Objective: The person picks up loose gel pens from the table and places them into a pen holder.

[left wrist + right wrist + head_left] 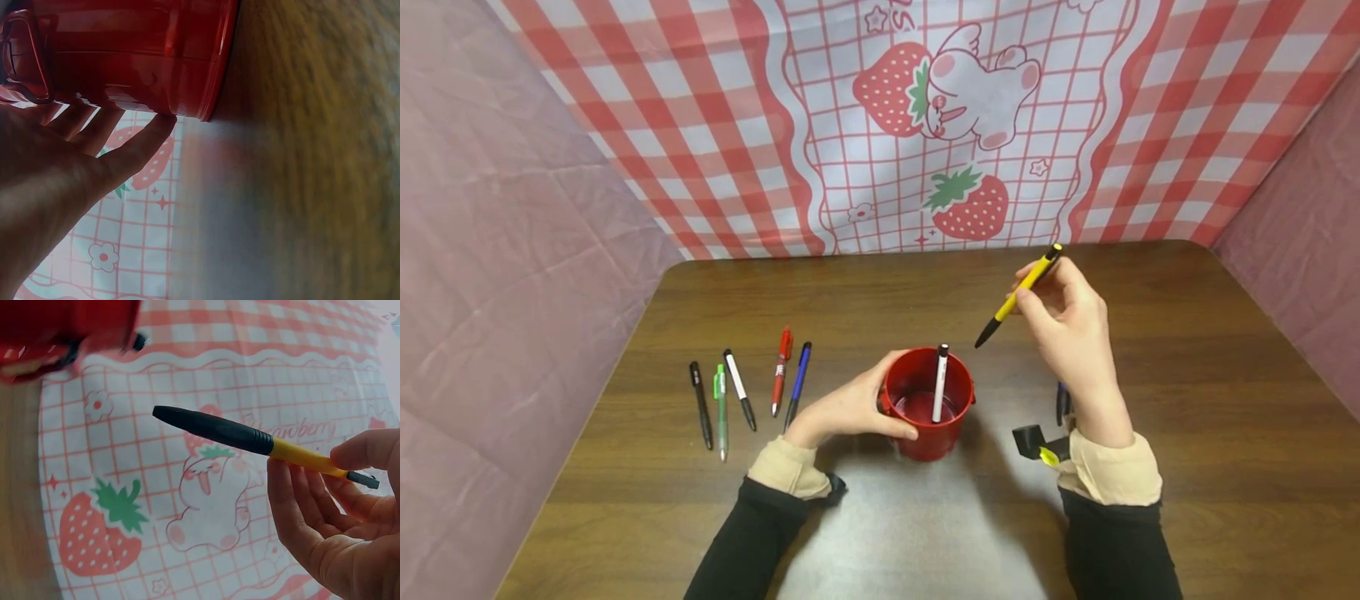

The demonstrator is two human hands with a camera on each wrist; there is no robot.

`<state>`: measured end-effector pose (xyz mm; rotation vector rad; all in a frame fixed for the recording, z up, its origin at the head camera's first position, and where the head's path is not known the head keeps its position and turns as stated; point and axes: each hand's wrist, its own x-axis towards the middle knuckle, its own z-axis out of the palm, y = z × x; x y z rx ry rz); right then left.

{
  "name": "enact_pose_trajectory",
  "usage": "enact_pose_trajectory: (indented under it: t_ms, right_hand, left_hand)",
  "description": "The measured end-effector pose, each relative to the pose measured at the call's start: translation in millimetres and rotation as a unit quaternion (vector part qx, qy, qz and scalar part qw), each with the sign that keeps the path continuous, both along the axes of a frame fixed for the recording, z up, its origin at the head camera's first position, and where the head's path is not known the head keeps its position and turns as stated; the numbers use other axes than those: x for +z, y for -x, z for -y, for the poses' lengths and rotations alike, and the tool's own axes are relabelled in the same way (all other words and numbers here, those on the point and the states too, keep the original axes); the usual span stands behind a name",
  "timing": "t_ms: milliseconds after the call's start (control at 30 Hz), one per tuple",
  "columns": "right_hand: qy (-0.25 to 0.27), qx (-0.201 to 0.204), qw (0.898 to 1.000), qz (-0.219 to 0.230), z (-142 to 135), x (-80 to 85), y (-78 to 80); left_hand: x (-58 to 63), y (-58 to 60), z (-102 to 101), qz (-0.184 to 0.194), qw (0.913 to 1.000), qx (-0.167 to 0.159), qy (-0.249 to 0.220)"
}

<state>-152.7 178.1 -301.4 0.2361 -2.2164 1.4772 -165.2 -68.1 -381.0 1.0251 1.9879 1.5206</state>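
A red bucket stands upright on the table, and my left hand grips its left side, thumb at the front and fingers behind. In the left wrist view the fingers lie along the bucket wall. One white pen with a black cap leans inside the bucket. My right hand pinches a yellow pen with a black grip between thumb and fingers, raised to the right of the bucket. Its black end slants down toward the rim; the right wrist view shows the dark grip section in front of the fingers.
Left of the bucket lie a black pen, a green pen, a white pen, a red pen and a blue pen. A dark pen lies partly hidden beyond the right wrist. A checked strawberry cloth hangs behind the table.
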Motion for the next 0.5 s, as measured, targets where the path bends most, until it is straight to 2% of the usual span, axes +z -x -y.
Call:
enact_pose_trajectory:
  t_ms: [100,167,333,500]
  right_hand:
    - [0.032,0.032,0.999,-0.008,3,3.7,-3.5]
    - [0.033,0.05,0.998,-0.006,5,5.2,-4.6]
    - [-0.038,0.069,0.997,0.003,9,3.5,-4.9]
    - [-0.095,0.083,0.992,0.018,13,1.2,-4.2]
  left_hand:
    - [-2.0,1.6,0,0.0,0.9999,-0.004,-0.01]
    - [-11.1,5.9,0,-0.011,0.9999,-0.005,-0.011]
    - [-31.1,14.9,0,-0.035,0.9994,0.003,-0.001]
    - [-31.0,14.6,0,-0.031,0.9994,0.008,0.009]
